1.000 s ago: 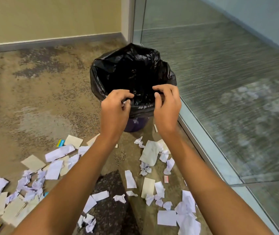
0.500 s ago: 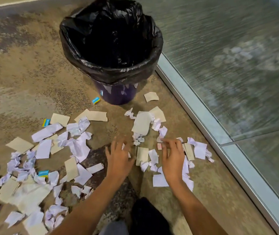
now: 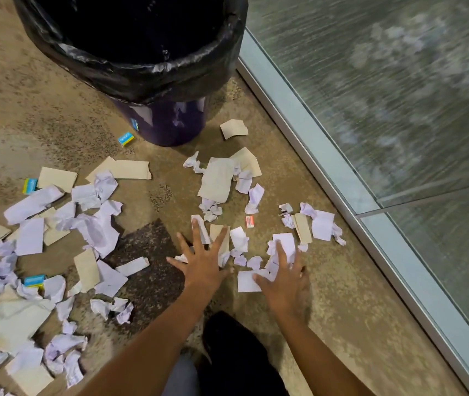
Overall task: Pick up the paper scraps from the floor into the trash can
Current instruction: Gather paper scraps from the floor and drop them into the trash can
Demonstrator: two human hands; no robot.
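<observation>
A dark purple trash can [image 3: 170, 124] lined with a black bag [image 3: 153, 78] stands at the top centre. White and tan paper scraps litter the carpet: a small cluster [image 3: 239, 244] lies under my hands, a larger spread [image 3: 64, 232] lies to the left, and more scraps [image 3: 219, 181] sit in front of the can. My left hand [image 3: 203, 260] is flat with fingers spread on the scraps. My right hand [image 3: 280, 277] is spread over white pieces beside it. Neither hand grips anything.
A glass wall with a metal bottom rail [image 3: 327, 172] runs diagonally along the right. Small blue packets [image 3: 126, 138] lie among the scraps. My dark shoe [image 3: 227, 344] is at the bottom centre, just behind my hands.
My hands came down from the trash can's rim to the floor and spread onto the scraps. The view tilted down and moved closer to the can.
</observation>
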